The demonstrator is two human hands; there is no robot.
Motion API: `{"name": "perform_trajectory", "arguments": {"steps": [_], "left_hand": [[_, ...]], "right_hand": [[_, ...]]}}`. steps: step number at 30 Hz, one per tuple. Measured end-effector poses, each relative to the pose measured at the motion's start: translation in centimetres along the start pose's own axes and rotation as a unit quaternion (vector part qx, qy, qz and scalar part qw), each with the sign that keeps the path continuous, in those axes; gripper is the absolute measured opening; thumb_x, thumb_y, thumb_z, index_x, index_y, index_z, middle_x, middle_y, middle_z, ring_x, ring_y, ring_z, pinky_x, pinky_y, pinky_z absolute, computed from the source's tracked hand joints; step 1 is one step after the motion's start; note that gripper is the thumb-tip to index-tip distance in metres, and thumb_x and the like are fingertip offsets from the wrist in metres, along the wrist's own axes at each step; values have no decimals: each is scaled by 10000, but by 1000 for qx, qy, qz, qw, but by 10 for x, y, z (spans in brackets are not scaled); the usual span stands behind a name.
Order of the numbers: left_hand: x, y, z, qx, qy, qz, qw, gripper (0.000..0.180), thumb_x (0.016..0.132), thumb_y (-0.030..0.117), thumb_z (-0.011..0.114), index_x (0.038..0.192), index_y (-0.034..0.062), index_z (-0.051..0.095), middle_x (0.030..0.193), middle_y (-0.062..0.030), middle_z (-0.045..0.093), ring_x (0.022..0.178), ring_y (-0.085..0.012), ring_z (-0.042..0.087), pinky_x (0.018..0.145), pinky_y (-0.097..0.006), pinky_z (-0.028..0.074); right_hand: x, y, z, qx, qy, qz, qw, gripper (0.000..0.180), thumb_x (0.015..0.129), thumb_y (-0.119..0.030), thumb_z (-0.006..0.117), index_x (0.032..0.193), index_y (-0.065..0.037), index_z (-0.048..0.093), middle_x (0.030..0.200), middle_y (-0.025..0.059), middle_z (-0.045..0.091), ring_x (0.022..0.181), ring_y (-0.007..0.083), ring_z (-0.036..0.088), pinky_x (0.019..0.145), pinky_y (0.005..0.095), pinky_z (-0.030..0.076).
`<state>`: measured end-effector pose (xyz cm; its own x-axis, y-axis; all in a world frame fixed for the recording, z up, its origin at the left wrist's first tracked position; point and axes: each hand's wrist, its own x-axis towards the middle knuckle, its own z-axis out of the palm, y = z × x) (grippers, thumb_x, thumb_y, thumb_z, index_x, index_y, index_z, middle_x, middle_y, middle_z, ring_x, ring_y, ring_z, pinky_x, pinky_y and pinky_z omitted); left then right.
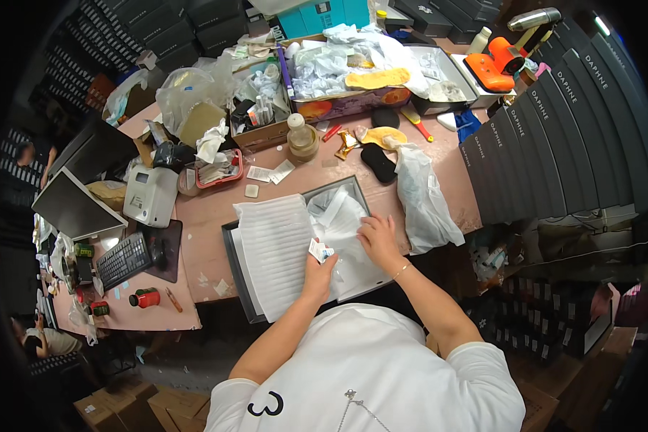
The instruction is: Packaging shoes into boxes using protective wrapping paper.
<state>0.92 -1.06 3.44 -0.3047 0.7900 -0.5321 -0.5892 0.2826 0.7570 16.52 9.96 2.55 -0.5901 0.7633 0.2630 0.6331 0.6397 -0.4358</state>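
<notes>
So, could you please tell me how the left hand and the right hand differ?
The left hand grips a small white item, while the right hand has bent fingers at the white wrapping; whether they pinch it is unclear. The right hand has a thin bracelet at its wrist; the left hand shows none. Both are ungloved and at the open grey box.

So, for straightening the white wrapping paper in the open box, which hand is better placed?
Probably the right hand: its fingers are at the white wrapping paper, with nothing else visibly held. The left hand is also close, but it holds a small white card.
</notes>
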Motion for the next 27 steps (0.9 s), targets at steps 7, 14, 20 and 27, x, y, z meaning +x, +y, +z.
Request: {"name": "perform_trajectory", "arguments": {"steps": [7,14,20,27], "left_hand": [[3,12,22,7,-4,-87,996,883,876,238,623,1474,-24,29,1518,-192,178,1401,-262,191,1131,-352,159],[-22,-4,-7,94,-38,69,992,694,932,200,557,1450,-46,167,1466,-188,294,1356,-263,290,1111,-381,218],[-12,0,-43,202,18,67,977,442,924,118,546,1304,-86,448,1318,-207,468,1221,-289,471,980,-326,412],[39,-35,-29,480,80,148,861,625,814,158,616,1345,-58,366,1295,-272,453,1197,-413,454,1004,-440,378]], "right_hand": [[-16,28,-44,625,113,342,693,125,948,-174,572,1005,-63,581,987,-14,594,928,91,561,797,247,464],[-66,63,-57,612,221,471,595,126,953,-209,537,952,-86,562,887,3,590,833,127,576,747,305,485],[-77,1,-98,561,-410,387,606,241,934,-202,560,963,16,656,853,79,666,664,132,631,598,249,541],[7,-36,-33,84,-9,64,994,530,889,-182,589,1353,-7,403,1379,241,394,1276,386,384,1048,439,330]]}}
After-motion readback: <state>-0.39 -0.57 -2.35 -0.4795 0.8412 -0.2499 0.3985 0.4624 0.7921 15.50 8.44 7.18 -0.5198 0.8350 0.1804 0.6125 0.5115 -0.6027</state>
